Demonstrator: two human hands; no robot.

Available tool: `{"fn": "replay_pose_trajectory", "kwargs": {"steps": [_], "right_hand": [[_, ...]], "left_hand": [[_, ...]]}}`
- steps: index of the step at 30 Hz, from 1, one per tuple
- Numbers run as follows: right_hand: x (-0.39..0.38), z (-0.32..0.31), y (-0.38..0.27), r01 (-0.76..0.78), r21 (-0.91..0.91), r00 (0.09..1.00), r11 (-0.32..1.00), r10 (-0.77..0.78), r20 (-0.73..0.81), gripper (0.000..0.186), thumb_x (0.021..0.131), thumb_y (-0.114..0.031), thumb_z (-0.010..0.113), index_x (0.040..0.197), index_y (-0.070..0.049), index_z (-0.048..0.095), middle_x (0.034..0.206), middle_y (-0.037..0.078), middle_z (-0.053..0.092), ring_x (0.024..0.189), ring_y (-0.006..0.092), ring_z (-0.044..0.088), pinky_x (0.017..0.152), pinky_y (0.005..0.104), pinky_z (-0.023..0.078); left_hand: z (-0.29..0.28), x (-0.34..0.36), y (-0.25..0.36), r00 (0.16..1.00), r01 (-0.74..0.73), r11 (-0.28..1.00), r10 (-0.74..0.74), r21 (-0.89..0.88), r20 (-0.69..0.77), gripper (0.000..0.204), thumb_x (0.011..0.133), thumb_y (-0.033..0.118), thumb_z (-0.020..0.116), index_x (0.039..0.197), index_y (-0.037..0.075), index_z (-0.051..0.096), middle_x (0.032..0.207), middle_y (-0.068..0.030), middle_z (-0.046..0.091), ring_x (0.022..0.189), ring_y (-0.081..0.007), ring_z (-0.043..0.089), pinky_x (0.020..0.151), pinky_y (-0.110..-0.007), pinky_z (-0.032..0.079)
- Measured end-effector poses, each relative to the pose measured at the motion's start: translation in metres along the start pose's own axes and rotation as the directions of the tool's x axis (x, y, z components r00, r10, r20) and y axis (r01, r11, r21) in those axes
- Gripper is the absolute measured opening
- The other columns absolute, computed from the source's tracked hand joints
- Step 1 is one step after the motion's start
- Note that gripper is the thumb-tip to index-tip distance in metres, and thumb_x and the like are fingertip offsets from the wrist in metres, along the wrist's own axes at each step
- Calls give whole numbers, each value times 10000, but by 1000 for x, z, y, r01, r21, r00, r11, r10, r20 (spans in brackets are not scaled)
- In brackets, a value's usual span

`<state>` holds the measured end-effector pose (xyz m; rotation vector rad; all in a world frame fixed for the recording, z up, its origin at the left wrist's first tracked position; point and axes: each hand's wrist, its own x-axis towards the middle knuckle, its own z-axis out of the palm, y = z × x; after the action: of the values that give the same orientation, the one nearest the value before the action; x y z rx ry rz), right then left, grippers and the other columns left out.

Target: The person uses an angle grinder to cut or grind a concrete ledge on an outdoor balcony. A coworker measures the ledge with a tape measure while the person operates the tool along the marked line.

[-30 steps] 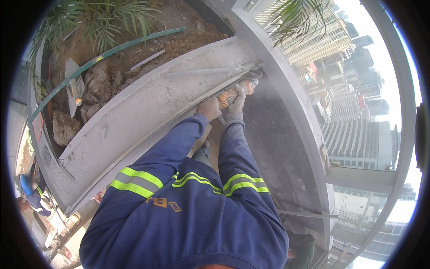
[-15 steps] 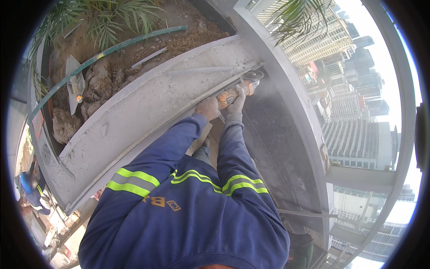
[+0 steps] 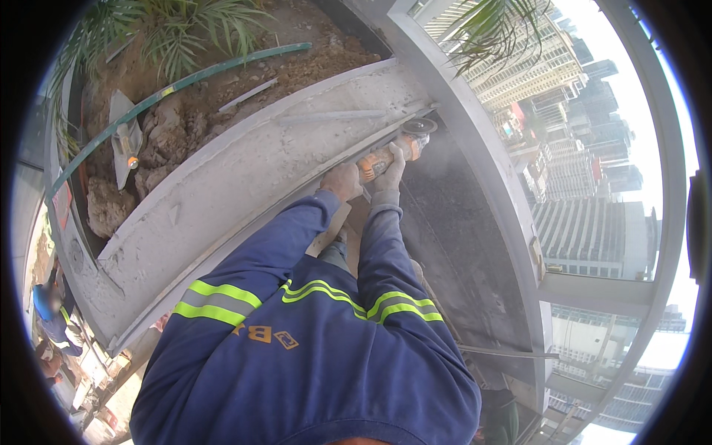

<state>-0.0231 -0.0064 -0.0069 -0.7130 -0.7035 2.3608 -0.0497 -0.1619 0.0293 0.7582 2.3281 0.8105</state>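
An orange and grey angle grinder point(image 3: 377, 162) is held in both my hands, its round disc point(image 3: 420, 126) pointing to the upper right. My left hand point(image 3: 343, 182) wraps around the rear of its body. Farther forward, my right hand point(image 3: 391, 170), dusty and pale, grips it behind the head. The disc is close to the long edge strip point(image 3: 356, 156) along the grey concrete ledge point(image 3: 267, 156); whether it touches cannot be made out. Haze hangs over the dark surface beside the tool.
Beyond the ledge lies a soil bed point(image 3: 200, 111) with palm fronds point(image 3: 200, 37), a green level-like bar point(image 3: 185, 81) and a trowel-like tool point(image 3: 126, 141). A metal frame point(image 3: 504, 185) curves on the right, with tall buildings outside. Another person point(image 3: 55, 319) is at the lower left.
The grinder and both my hands have shifted very slightly left and toward me. My grip is the same. The person at the lower left has moved a little.
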Motion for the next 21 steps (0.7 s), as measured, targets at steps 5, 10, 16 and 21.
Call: {"fn": "replay_pose_trajectory", "kwargs": {"steps": [5, 10, 16, 21], "right_hand": [[2, -8, 2, 0, -51, 1000, 999, -1, -1, 260, 827, -185, 712, 1024, -66, 590, 900, 79, 622, 779, 258, 665, 703, 409, 585], [6, -14, 6, -12, -21, 1000, 1000, 11, -22, 261, 822, -189, 717, 1013, -62, 593, 888, 76, 615, 767, 256, 657, 705, 402, 578], [4, -8, 3, -2, -33, 1000, 999, 1, -12, 255, 832, -188, 701, 1028, -61, 598, 910, 79, 627, 771, 252, 656, 715, 396, 576], [4, -3, -4, -31, -14, 1000, 999, 31, 1, 255, 848, -182, 677, 1057, -59, 599, 929, 84, 639, 795, 260, 668, 718, 404, 583]], "left_hand": [[-3, -5, -1, 1000, -4, 1000, 4, -4, -2, 334, 686, 97, 671, 972, -66, 722, 1014, -321, 696, 994, -443, 696, 887, -501, 557], [-3, -7, -2, 1000, -6, 1000, 6, 1, 3, 346, 689, 106, 677, 989, -60, 719, 1012, -315, 698, 993, -443, 695, 885, -504, 556], [1, -3, -1, 1000, -2, 1000, 2, -16, -25, 350, 695, 112, 678, 1000, -57, 707, 1015, -307, 699, 1004, -445, 689, 880, -501, 557], [6, 7, 1, 1000, 1, 999, -2, -33, -15, 346, 698, 115, 683, 998, -55, 706, 1020, -308, 697, 1009, -449, 684, 883, -497, 555]]}}
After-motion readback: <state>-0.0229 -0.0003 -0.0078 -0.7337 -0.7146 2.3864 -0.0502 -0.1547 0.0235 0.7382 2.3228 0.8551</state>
